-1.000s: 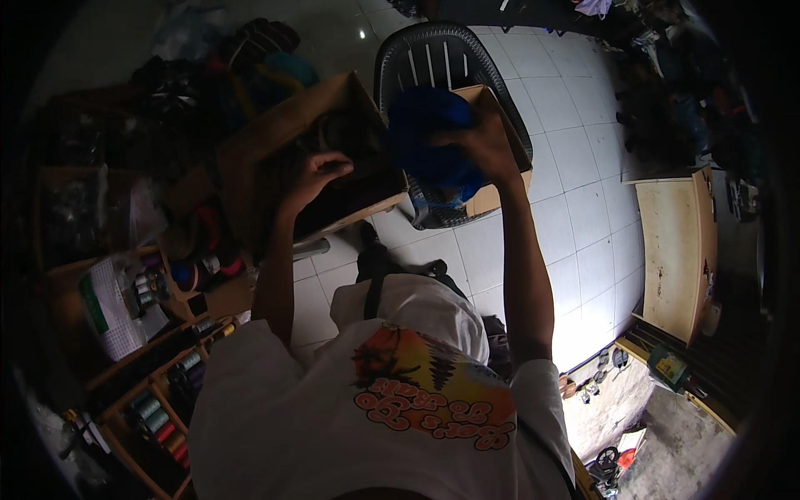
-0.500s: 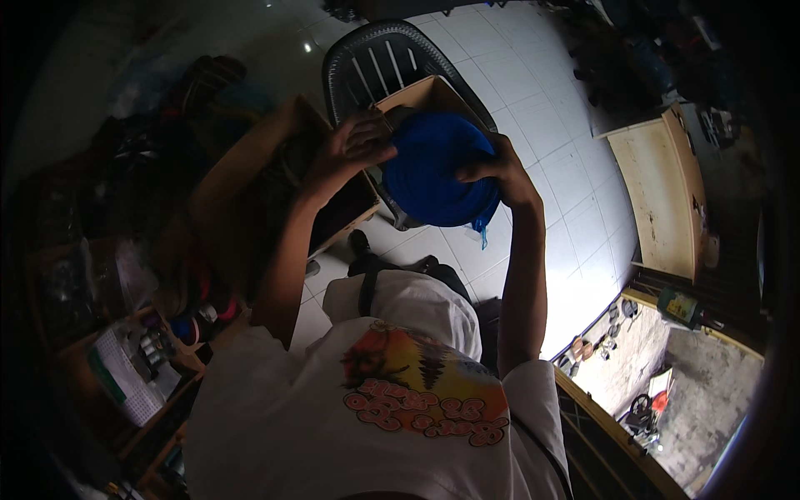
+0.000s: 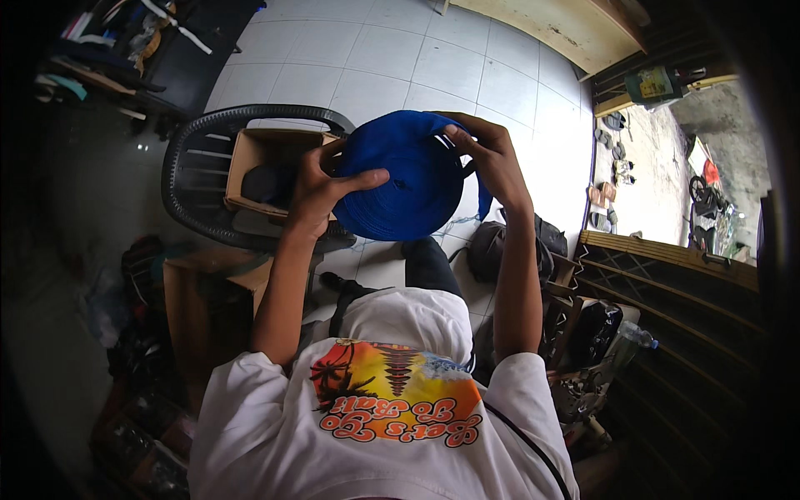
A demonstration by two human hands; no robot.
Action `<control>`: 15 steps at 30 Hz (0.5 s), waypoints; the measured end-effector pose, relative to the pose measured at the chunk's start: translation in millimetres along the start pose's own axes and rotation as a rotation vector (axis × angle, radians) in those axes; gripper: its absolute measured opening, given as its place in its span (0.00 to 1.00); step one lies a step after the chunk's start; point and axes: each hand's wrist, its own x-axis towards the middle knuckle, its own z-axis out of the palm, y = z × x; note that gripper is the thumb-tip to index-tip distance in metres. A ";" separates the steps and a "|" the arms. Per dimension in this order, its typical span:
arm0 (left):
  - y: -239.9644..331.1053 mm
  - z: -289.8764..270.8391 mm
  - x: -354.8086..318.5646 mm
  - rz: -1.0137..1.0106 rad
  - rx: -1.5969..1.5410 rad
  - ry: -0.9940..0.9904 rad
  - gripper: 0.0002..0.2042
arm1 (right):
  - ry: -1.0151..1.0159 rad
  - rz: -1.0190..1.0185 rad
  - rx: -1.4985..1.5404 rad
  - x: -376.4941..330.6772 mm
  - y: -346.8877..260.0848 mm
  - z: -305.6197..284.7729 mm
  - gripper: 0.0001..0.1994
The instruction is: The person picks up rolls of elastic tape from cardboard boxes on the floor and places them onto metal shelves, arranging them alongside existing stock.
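Observation:
A wide roll of blue webbing, wound in flat coils, is held up in front of my chest. My left hand grips its left side, the thumb lying across the coiled face and the fingers behind. At the upper right edge my right hand pinches the outer turn of webbing between thumb and fingers. A loose end of the strap hangs below that hand. Part of my right fingers is hidden behind the roll.
Beyond my left hand, a black plastic chair bears an open cardboard box with a dark thing inside. Another cardboard box stands lower left. A black backpack sits at my right, near a slatted gate; footwear lies outside.
My view has swung to the right. My left hand, spread beside the roll before, now grips it. My right thumb has shifted from the roll's face to its outer turn.

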 end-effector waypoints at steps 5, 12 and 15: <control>13.7 89.1 66.7 -0.001 0.070 -0.106 0.27 | 0.244 -0.018 0.276 22.9 27.0 -104.8 0.21; 39.1 159.0 144.3 -0.055 -0.134 -0.041 0.16 | 0.358 0.051 0.238 22.9 54.7 -168.8 0.16; 42.0 173.3 182.1 0.015 -0.187 0.025 0.14 | 0.376 -0.037 0.242 53.7 56.4 -162.5 0.18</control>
